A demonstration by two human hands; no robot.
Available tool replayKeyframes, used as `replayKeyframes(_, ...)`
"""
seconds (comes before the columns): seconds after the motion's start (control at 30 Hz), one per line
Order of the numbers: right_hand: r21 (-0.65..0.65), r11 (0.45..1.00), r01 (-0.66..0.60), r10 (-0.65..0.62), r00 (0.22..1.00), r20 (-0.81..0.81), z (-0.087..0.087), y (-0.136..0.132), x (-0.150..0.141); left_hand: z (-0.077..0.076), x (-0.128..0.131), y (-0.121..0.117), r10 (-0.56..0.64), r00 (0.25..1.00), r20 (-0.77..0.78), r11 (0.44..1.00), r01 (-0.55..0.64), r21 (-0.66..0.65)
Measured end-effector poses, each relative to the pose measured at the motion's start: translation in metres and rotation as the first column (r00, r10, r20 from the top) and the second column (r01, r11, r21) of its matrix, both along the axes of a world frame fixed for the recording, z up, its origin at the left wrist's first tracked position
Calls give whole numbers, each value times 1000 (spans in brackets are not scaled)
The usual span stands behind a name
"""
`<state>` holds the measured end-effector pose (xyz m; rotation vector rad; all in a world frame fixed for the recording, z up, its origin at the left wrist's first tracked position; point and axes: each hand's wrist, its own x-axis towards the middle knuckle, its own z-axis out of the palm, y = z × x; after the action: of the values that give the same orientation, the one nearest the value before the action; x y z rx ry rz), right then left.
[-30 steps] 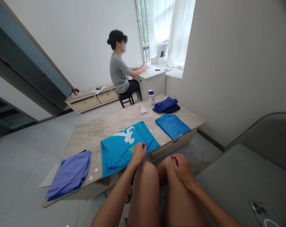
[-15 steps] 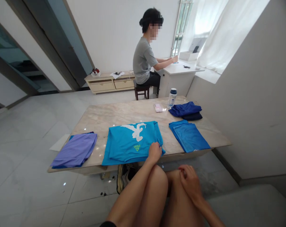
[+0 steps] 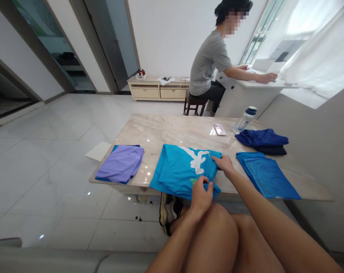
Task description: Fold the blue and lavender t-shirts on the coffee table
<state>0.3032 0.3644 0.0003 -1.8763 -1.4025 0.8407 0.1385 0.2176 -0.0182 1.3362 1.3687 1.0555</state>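
A turquoise T-shirt (image 3: 174, 167) with a white figure print and a small green logo lies folded on the marble-topped table (image 3: 157, 127), its near edge reaching the table's front. My left hand (image 3: 201, 195) is at its near right part, fingers curled on the fabric beside the logo. At the shirt's right edge, my right hand (image 3: 224, 163) grips the cloth between thumb and fingers, the fingers partly under it. A folded lilac garment (image 3: 120, 163) lies on blue cloth at the left. To the right is a folded blue garment (image 3: 271, 172).
Behind the blue garment lie dark blue clothes (image 3: 261, 138), next to a clear bottle (image 3: 244, 120) with a dark lid. A phone (image 3: 220, 129) rests on the table. Beyond, a person in a grey shirt (image 3: 209, 62) sits at a white desk (image 3: 251, 94). A low cabinet (image 3: 146, 93) stands by the wall.
My right hand has left my knee and taken hold of the shirt's right edge. My left hand has shifted on the shirt's near part. The view has turned left.
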Motion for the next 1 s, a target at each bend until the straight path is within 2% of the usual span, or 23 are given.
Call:
replayKeyframes(0.1, -16, 996, 84, -83, 996, 12, 9, 16, -44, -8, -38, 6, 177, 970, 165, 969, -141, -205)
replayKeyframes(0.2, 72, 991, 117, -120, 992, 43, 13, 27, -99, -15, -77, 12, 286, 941, 180, 909, -208, -360)
replayKeyframes(0.3, 176, 978, 110, -128, 987, 96, 12, 36, -149, -24, -109, 17, 309, 946, 98, 914, -268, -304)
replayKeyframes(0.43, 212, 976, 46, -82, 983, 166, 12, 44, -199, -39, -144, 21, 326, 945, -34, 929, -327, -173)
replayKeyframes(0.5, 191, 982, 3, -31, 989, 144, 14, 44, -218, -46, -162, 20, 314, 947, -62, 939, -320, -125)
replayKeyframes(0.57, 112, 993, -47, 41, 997, 60, 16, 38, -231, -50, -180, 15, 316, 943, -110, 941, -326, -94)
replayKeyframes(0.67, 45, 988, -151, 149, 988, 33, 16, 20, -230, -51, -208, 2, 369, 903, -220, 917, -392, -68)
replayKeyframes(0.8, 89, 969, -232, 195, 933, 303, 9, -10, -182, -43, -238, -6, 387, 868, -311, 919, -390, 54)
replayKeyframes(0.87, 43, 983, -178, 153, 929, 338, 3, -22, -149, -37, -245, 4, 380, 852, -360, 925, -346, 157)
replayKeyframes(0.93, -53, 994, -93, 103, 960, 259, -4, -30, -122, -31, -246, 23, 366, 838, -406, 928, -295, 227)
replayKeyframes(1.0, -140, 990, -32, 51, 990, 135, -12, -34, -106, -26, -243, 48, 327, 844, -425, 943, -259, 210)
